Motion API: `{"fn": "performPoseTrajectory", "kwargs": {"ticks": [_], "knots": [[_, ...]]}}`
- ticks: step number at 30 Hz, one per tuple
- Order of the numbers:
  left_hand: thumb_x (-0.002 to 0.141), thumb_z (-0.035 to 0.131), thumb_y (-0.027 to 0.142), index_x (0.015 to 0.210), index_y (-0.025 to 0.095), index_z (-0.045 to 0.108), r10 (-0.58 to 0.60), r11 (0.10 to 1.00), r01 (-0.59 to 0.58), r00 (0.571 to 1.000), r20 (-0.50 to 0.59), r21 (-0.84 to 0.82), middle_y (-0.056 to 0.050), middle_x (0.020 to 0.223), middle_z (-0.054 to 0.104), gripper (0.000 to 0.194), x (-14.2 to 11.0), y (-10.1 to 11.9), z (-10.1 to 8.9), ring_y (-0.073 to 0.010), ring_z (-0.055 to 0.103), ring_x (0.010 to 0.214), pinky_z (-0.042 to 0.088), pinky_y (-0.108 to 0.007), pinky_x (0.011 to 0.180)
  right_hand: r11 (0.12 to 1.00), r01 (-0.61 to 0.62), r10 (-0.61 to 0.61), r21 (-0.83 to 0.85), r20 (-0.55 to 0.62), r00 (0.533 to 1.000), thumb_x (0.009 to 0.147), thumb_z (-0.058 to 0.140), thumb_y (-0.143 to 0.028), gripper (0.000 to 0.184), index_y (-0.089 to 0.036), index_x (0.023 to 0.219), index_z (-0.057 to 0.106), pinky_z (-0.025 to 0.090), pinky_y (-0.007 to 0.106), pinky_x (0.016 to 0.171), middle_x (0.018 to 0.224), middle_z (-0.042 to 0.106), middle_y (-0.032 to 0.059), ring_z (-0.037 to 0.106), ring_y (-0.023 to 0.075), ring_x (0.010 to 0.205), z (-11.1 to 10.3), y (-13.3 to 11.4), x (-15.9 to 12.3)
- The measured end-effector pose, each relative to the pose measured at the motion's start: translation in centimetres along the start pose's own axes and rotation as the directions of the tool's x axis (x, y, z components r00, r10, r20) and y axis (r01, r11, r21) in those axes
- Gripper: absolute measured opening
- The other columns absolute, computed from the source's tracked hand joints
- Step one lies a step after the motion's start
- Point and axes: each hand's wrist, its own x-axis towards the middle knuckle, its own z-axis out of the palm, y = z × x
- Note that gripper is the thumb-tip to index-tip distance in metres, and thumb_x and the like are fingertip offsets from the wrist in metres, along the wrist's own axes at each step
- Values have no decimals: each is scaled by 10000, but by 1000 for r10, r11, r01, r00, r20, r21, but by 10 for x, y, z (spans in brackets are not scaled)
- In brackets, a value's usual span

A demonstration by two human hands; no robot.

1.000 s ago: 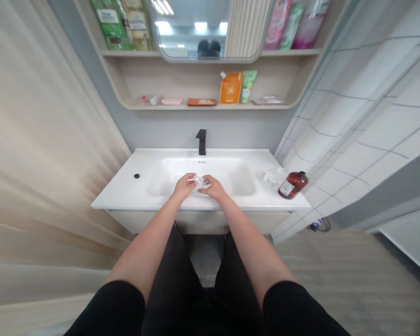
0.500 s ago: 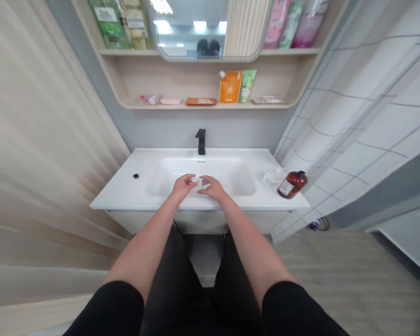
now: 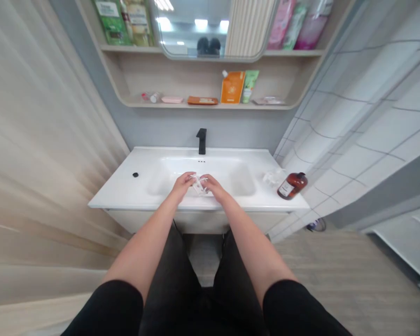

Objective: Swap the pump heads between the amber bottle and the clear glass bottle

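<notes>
Over the front of the white sink [image 3: 243, 179], my left hand [image 3: 182, 184] and my right hand [image 3: 214, 186] face each other. Between them is a small white, partly see-through piece [image 3: 198, 186], gripped by the fingers of both hands. It looks thin and crinkled like plastic wrapping, but its exact kind is too blurred to make out. Behind the hands stands a black faucet [image 3: 202, 141].
An amber bottle [image 3: 292, 185] with a black cap and white label stands at the counter's right, beside crumpled clear plastic [image 3: 273, 177]. A small black cap [image 3: 136, 175] lies at the left. Above, a shelf [image 3: 182, 106] holds an orange pouch [image 3: 233, 87] and a green tube [image 3: 249, 86].
The white piece has turned and spread between my fingers, and more of it shows below them. Both hands have stayed nearly in place over the sink.
</notes>
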Motion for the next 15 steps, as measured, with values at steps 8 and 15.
{"fn": "performPoseTrajectory", "kwargs": {"ticks": [8,15], "knots": [[639,1003,406,1321,232,672,51,997,-45,995,-90,63,-101,1224,737,778,-2,2,7,-252,731,1068,589,-426,1013,996,45,-58,-72,-189,980,985,696,-640,517,-304,1377,670,620,393,1010,1350,759,72,727,255,1211,3,2,9],[790,927,304,1496,270,567,276,928,-103,835,-476,358,-126,1409,694,794,-18,27,-61,-243,727,1137,598,-378,981,986,-49,14,-159,-210,978,889,789,-490,287,-271,1074,765,616,454,1042,1093,824,40,769,264,1091,1,10,13]]}}
